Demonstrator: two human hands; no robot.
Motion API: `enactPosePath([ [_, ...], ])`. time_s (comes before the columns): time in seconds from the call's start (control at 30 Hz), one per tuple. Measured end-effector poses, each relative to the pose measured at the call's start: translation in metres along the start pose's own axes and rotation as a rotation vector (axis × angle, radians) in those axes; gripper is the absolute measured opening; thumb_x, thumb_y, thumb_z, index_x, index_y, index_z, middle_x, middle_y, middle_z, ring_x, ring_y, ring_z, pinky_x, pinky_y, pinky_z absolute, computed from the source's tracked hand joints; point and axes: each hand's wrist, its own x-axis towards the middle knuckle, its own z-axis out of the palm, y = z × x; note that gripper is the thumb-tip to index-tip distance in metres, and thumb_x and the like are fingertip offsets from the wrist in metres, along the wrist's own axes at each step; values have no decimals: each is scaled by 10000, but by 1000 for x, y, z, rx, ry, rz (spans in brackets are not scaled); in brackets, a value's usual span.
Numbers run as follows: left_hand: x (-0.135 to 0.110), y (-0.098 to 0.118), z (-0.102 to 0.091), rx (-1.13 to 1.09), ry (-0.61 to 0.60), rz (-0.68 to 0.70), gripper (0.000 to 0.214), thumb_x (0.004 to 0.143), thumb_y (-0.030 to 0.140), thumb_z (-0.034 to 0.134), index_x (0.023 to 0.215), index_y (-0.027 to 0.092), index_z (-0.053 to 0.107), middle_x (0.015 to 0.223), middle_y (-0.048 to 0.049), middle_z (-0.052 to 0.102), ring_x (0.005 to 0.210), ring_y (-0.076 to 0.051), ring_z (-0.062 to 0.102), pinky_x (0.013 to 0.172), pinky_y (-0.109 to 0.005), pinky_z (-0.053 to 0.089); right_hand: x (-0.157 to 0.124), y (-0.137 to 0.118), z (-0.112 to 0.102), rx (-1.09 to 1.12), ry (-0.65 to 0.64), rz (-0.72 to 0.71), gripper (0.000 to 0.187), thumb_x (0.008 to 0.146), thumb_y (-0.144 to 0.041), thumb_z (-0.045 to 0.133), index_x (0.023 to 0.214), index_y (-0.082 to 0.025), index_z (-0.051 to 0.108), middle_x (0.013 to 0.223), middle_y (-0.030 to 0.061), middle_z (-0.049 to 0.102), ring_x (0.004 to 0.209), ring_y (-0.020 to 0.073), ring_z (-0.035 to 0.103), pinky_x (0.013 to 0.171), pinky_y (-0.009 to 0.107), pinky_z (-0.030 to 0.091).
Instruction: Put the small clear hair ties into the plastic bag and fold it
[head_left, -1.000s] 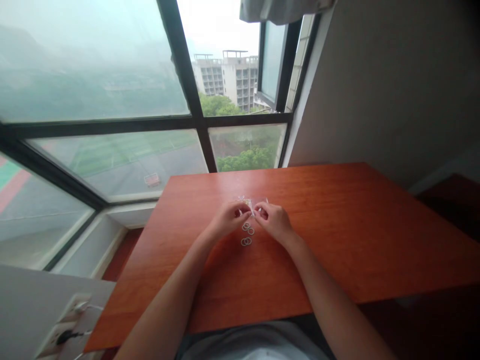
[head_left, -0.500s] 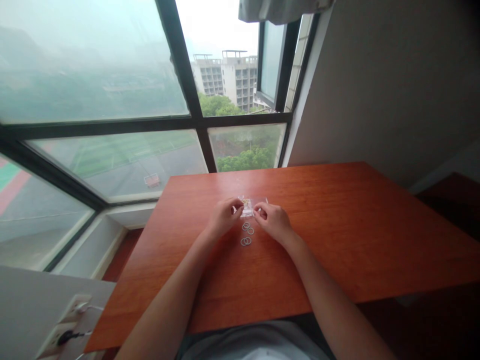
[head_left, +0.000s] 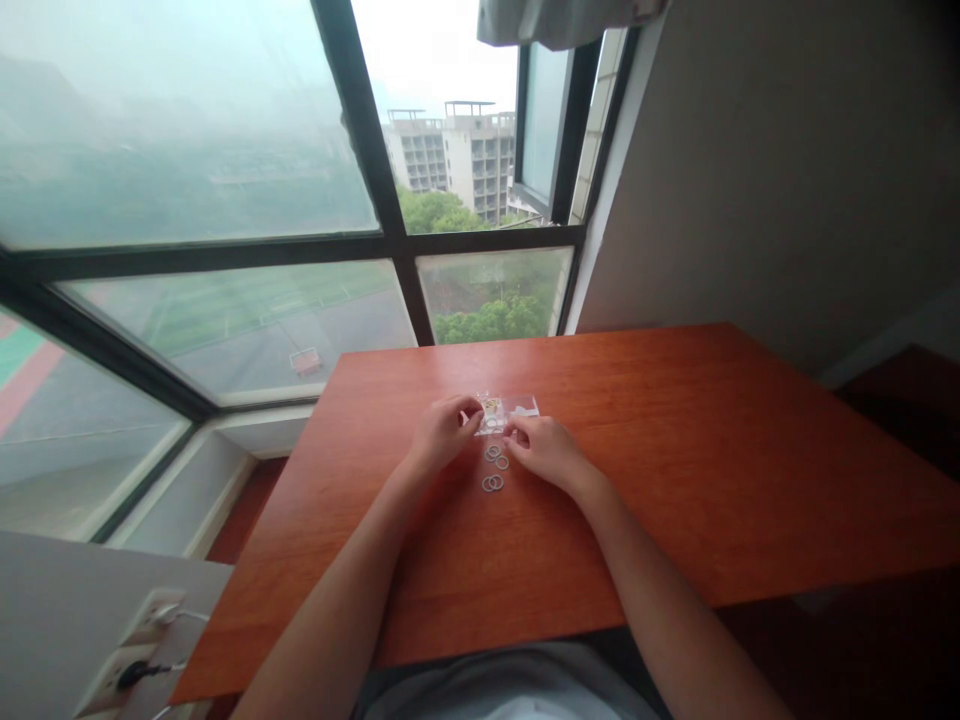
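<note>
A small clear plastic case (head_left: 492,425) lies between my hands near the far part of the table, with tiny gold-coloured pieces (head_left: 492,405) in it. Closed in a pinch, my left hand (head_left: 446,432) meets the case's left edge. My right hand (head_left: 549,450) has its fingers curled together by the case's lower right corner; what they hold, if anything, is too small to make out. Behind that hand a clear flap (head_left: 525,406) shows in part. Toward me lie several pale grey rings, an upper group (head_left: 493,453) and a lower overlapping pair (head_left: 487,484).
The reddish-brown wooden table (head_left: 675,480) reaches the window frame (head_left: 300,244) at its far side. A grey wall (head_left: 765,180) rises at the right. Sockets with plugs (head_left: 133,674) sit low on the left, below the table's edge.
My right hand has drawn slightly down and toward me, uncovering the clear flap behind it. The left hand has shifted slightly left. The grey rings on the table lie as before.
</note>
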Motion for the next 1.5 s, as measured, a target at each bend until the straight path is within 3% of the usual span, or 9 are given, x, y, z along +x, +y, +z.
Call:
enactPosePath([
  [0.23,0,2,-1,6,-2,-5,132,805,220,547,821,167,667,709,-6,647,583,-100,522,571,-212,388,-3,3,4,5,-127,-125,283,784,-268,608,1064,-268,649,734,-16,662,677,135,580,611,217,347],
  [0.43,1,2,-2,7,-6,-3,134,812,226,539,806,167,659,720,-9,652,588,-104,527,574,-217,396,-2,4,6,25,-124,-124,135,776,-242,621,891,-244,691,715,-15,662,672,132,590,608,214,360],
  [0.63,1,2,-2,-17,-12,-9,132,810,232,548,797,164,660,715,-10,651,585,-101,525,568,-210,395,-1,4,5,21,-114,-130,125,798,-234,601,869,-228,703,713,1,674,668,133,595,613,216,373],
  [0.93,2,6,-2,-139,-43,-30,176,823,275,549,828,145,668,690,-14,633,590,-98,520,554,-198,403,2,2,1,24,89,-26,149,826,-270,566,906,-236,688,704,-3,666,633,130,574,597,215,362],
  [1.23,0,28,1,-246,-193,1,155,812,257,575,831,139,674,698,-16,639,576,-85,496,548,-194,395,3,4,1,109,241,-24,165,828,-294,561,914,-217,680,629,-14,607,584,125,540,584,213,355],
  [1.5,1,11,5,-151,-72,-33,145,802,242,563,812,142,668,696,-16,635,572,-90,498,548,-199,393,3,3,1,110,244,7,205,835,-290,553,991,-228,669,613,-22,595,576,127,539,591,213,359],
])
